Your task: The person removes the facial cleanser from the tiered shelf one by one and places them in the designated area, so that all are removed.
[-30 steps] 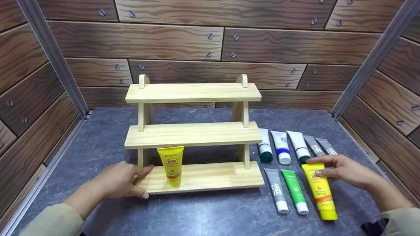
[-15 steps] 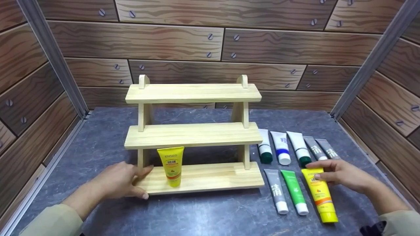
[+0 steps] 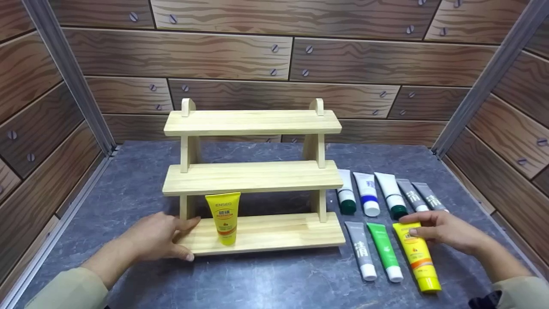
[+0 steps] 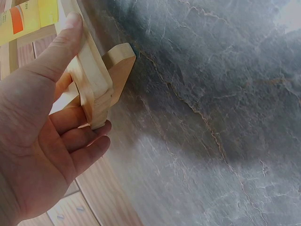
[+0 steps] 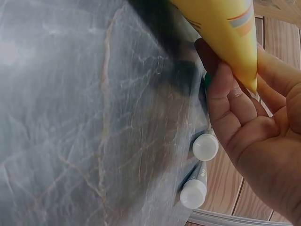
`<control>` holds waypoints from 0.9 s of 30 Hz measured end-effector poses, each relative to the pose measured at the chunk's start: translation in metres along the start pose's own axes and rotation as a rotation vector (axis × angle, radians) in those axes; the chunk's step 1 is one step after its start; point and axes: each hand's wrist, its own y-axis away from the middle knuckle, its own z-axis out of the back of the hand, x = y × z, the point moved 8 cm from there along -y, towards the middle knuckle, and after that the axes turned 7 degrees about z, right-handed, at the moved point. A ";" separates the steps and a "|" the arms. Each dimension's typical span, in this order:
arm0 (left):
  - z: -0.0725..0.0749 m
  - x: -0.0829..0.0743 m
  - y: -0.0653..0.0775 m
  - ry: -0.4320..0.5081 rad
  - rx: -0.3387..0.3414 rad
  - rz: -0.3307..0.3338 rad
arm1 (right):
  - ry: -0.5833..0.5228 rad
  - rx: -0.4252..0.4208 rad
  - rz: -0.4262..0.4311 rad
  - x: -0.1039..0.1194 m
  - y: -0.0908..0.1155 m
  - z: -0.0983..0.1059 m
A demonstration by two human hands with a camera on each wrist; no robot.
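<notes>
My left hand (image 3: 150, 237) grips the left end of the lowest board of a three-tier wooden display shelf (image 3: 279, 229). In the left wrist view its thumb (image 4: 66, 44) lies on the board and the other fingers curl round the end. Upright on that board, just right of this hand, stands a yellow squeeze tube (image 3: 224, 219), cap down. At the right, my right hand (image 3: 448, 231) pinches the flat end of a larger yellow squeeze tube (image 3: 418, 257), its cap pointing towards me. The right wrist view shows fingers on both sides of the tube (image 5: 225, 35).
Left of the held tube lie a green tube (image 3: 385, 251) and a grey tube (image 3: 360, 251). Behind them is a row of several white and grey tubes (image 3: 366, 193), one partly hidden by the shelf. Wood-patterned walls (image 3: 274, 56) enclose the marbled table (image 3: 257, 283).
My right hand and the yellow tube it pinches have shifted slightly towards me and a little left, uncovering more of the grey tubes behind. The left hand and shelf stay put.
</notes>
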 end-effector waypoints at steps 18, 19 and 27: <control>0.000 0.001 0.001 0.003 -0.011 -0.017 | 0.027 -0.022 -0.016 -0.003 -0.004 -0.003; 0.000 0.000 0.001 0.006 -0.011 -0.016 | 0.031 -0.024 -0.011 -0.002 -0.005 -0.003; 0.000 0.000 0.001 0.009 -0.008 -0.019 | 0.052 -0.030 0.018 0.008 -0.005 -0.007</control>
